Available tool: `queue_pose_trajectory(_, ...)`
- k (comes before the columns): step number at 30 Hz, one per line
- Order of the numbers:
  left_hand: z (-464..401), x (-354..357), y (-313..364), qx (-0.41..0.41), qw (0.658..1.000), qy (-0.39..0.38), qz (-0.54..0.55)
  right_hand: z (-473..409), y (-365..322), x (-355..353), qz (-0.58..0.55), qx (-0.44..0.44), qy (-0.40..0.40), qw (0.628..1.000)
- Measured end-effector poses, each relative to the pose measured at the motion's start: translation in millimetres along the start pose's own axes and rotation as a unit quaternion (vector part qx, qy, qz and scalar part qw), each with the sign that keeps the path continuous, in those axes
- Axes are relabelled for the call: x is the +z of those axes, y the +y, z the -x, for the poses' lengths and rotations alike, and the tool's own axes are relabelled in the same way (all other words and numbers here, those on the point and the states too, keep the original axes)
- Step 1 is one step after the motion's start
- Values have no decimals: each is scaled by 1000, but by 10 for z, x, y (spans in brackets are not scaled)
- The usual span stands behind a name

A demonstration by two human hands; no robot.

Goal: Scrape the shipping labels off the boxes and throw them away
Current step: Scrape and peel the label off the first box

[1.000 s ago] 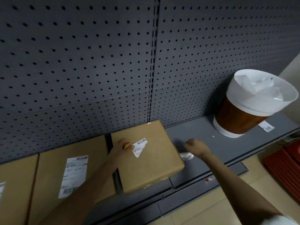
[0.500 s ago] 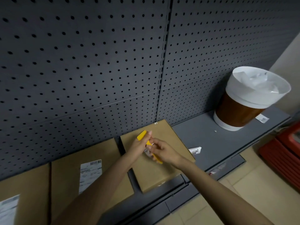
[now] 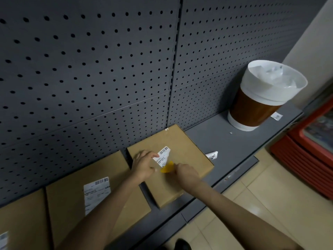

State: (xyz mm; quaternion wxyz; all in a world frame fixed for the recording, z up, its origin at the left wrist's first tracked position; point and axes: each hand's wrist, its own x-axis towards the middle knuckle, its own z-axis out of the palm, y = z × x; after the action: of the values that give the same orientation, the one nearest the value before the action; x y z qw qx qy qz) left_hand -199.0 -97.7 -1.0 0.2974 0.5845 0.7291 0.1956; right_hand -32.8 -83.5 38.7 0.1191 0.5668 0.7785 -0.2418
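Head view: right hand (image 3: 186,173) gripping scraper (image 3: 167,168) under half-torn label (image 3: 163,155) on box (image 3: 182,156), left hand (image 3: 144,166) pinching its edge; next label (image 3: 96,193) untouched, bin (image 3: 266,95) waiting.

left hand (image 3: 144,166): bare, no glove | right hand (image 3: 187,173): bare | forearms: unsleeved

Both bare forearms reach forward from the lower edge of the view and converge, the hands close together but apart. The left hand (image 3: 144,166) lies palm down with knuckles up, its fingertips (image 3: 156,156) pinching a thin edge. The right hand (image 3: 186,173) is curled into a closed grip, knuckles raised, thumb side turned toward the left hand, wrist straight with the forearm.
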Motion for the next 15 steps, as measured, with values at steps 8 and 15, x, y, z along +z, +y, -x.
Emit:
queue_pose_trajectory(8,-10,-10,-28,20,999,-6,-32,-59,-57,-15,46,0,-2,999)
queue_pose_trajectory(15,3,-10,-19,20,999,5,-39,47,206,-159,-73,-45,87,992)
